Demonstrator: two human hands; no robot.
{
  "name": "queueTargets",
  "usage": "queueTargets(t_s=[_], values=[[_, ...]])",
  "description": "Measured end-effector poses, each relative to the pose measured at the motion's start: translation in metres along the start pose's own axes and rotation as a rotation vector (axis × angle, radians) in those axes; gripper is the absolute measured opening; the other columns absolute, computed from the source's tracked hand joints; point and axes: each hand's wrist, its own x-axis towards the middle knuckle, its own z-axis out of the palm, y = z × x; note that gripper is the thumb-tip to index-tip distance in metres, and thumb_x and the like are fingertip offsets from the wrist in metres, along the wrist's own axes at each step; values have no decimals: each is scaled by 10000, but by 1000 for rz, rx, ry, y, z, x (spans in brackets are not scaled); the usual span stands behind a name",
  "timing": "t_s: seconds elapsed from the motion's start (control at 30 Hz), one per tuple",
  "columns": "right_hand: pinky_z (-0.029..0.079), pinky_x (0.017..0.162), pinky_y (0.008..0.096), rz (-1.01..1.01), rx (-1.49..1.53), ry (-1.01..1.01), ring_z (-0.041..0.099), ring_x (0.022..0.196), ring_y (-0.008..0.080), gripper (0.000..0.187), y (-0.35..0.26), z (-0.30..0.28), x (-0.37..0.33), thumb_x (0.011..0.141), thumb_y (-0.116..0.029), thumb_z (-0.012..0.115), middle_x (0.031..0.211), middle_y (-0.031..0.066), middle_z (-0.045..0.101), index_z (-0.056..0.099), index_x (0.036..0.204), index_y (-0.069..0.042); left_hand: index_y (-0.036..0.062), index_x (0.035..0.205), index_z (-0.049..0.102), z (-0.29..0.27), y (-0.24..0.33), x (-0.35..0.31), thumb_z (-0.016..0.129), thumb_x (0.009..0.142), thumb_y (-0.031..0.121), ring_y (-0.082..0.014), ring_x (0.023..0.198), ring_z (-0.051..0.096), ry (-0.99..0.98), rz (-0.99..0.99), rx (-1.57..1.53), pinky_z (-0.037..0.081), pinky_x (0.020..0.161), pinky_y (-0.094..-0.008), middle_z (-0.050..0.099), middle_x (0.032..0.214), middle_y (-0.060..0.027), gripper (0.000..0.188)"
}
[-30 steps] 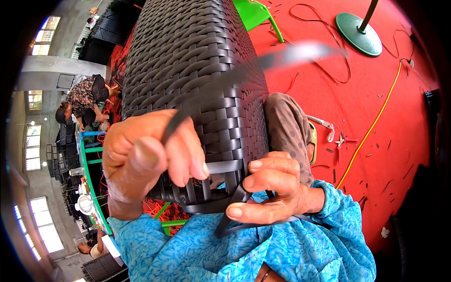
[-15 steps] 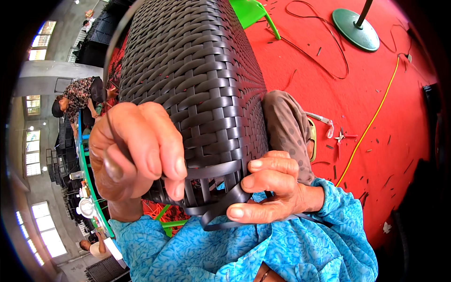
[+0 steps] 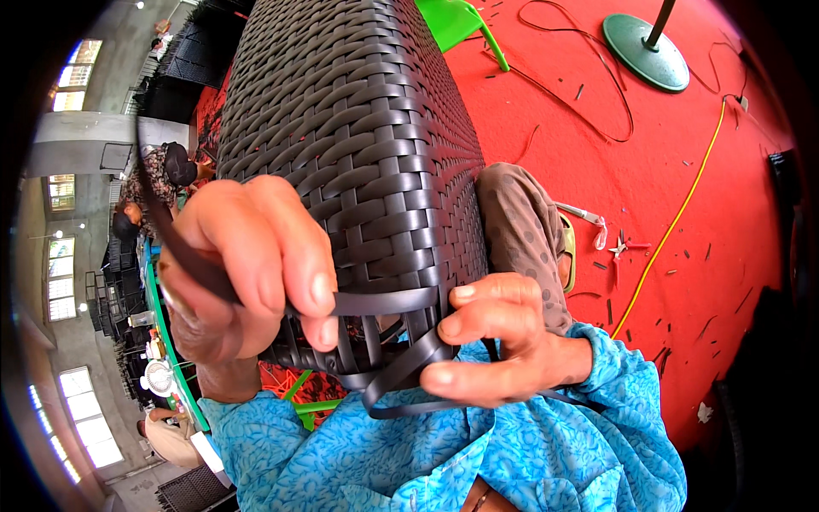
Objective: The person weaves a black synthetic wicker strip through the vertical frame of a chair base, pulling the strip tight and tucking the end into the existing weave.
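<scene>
A black woven wicker piece made of flat plastic strips stands upright before me, with open gaps between bare uprights at its near lower end. My left hand is closed in a pinch on a flat black strip that crosses the uprights, and the strip's free length curves up behind that hand. My right hand curls at the right corner, fingertips against the woven edge. Its thumb lies over a looped section of strip, whose tail runs right beneath the hand. The left palm is hidden.
On the red floor lie red-handled pliers, a white-handled tool, a yellow cable and scattered strip scraps. A green chair and a round green stand base are farther off. Other people work along the left side.
The free strip behind my left hand has swung and now shows its broad side. My right thumb has shifted slightly right. A person at the far left has bent lower.
</scene>
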Motion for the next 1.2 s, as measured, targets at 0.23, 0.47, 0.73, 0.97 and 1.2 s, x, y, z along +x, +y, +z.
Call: queueTargets(t_s=[0.23,0.47,0.73,0.97,1.2], values=[[432,702,308,537,447,-36,509,680,169,273,10,-31,49,822,-64,538,932,148,580,583,1053,75,92,875,478,5,1,0,599,880,246,-158,559,604,49,25,19,472,518,-249,505,919,-110,196],[439,560,242,328,350,-325,568,740,143,343,15,-30,74,669,-80,785,950,114,599,617,958,-3,20,1014,486,6,-5,-1,628,853,167,-144,578,592,94,179,211,504,525,-224,441,1087,-204,260],[379,436,159,763,1072,194,448,488,68,170,12,-24,66,942,-133,415,815,131,536,413,1075,-28,-45,857,623,11,0,-11,720,767,144,-142,604,560,188,102,393,447,584,-228,594,838,-175,231],[462,485,201,820,1462,238,508,580,106,237,25,-33,44,944,-148,432,915,121,505,387,1146,-31,-37,835,648,23,5,-9,735,727,81,-116,630,547,281,-40,563,415,566,-215,622,733,-101,182],[457,501,214,776,1640,379,549,609,128,261,34,-37,34,949,-176,468,957,81,535,459,1193,-84,-46,858,638,23,5,-11,712,758,68,-83,583,523,331,-65,536,393,514,-188,622,760,-103,168]])
